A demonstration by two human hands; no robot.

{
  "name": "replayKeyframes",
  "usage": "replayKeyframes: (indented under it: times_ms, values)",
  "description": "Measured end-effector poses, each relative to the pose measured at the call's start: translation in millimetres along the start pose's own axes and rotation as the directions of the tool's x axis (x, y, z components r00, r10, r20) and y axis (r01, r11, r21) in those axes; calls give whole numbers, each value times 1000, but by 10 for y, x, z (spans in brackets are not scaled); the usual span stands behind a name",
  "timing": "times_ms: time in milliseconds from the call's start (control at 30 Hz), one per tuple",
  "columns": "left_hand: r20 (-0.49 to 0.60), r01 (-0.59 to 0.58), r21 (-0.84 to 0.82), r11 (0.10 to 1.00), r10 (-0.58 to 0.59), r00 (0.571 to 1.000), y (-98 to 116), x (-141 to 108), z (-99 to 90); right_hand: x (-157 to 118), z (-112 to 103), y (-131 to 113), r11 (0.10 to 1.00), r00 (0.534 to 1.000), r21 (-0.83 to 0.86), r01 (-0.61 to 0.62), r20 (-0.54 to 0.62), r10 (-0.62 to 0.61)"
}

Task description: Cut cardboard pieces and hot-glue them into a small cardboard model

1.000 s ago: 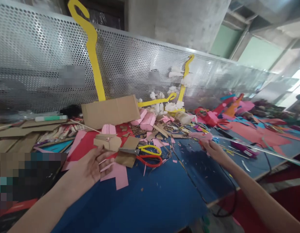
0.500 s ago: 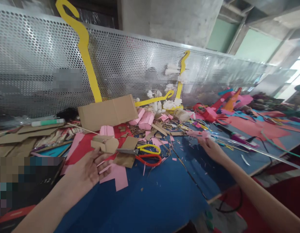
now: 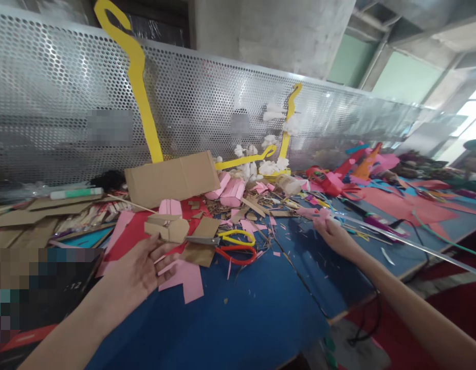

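Note:
My left hand (image 3: 145, 267) is palm up with its fingers apart, just below a small folded cardboard piece (image 3: 172, 230) and over pink paper (image 3: 189, 282); nothing shows in its palm. Beside it lie scissors (image 3: 238, 246) with one yellow and one red handle, their blades on brown card. On the right, my right hand (image 3: 332, 234) is closed at the pink end of a glue gun or similar tool (image 3: 309, 212); its grip is partly hidden. A long clear stick (image 3: 407, 240) runs rightward from beside that hand.
A cardboard box (image 3: 172, 180) leans near the perforated metal screen (image 3: 207, 97), with yellow hooked strips (image 3: 143, 103) behind. Pink paper rolls (image 3: 232, 192), scraps and white tufts (image 3: 274, 166) lie centrally. Red sheets (image 3: 403, 200) and a purple-handled tool (image 3: 380, 222) are at right.
The view has shifted very slightly. My right hand and the clear stick beside it have moved a little; my left hand stays in nearly the same place.

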State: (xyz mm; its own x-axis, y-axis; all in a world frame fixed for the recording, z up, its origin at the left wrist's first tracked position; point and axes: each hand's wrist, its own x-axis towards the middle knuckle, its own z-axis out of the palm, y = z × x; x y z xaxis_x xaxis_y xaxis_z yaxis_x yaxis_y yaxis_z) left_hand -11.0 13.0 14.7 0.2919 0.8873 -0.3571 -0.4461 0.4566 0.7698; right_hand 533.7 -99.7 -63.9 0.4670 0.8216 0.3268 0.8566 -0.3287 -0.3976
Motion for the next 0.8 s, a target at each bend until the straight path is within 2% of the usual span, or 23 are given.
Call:
replayKeyframes:
  times_ms: [167, 333, 433, 567, 633, 733, 800]
  values:
    - [59, 12, -17, 1000, -11, 998, -24, 39, -51, -93, -91, -136, 1000, 998, -6, 16, -59, -16]
    - [30, 25, -17, 1000, -24, 999, -17, 31, -50, -215, -169, -182, 999, 993, 5, -32, -116, 33]
    - [13, 20, -10, 1000, -20, 1000, -2, -16, -9, -388, -215, -251, 999, 985, -1, -54, -165, 53]
    - [31, 59, -26, 998, -58, 998, -15, -37, 16, -797, -264, -573, 987, 935, -100, -123, -346, 81]
    - [43, 70, -20, 997, -69, 997, -34, -18, 1, -979, -280, -773, 964, 888, -229, -136, -459, 17]
    - [61, 58, -31, 998, -56, 997, -58, 14, -35, -1090, -299, -1010, 947, 892, -299, -117, -451, -32]
    - [62, 59, -43, 997, -56, 996, -63, 21, -54, -1076, -301, -1156, 968, 914, -250, -22, -396, -81]
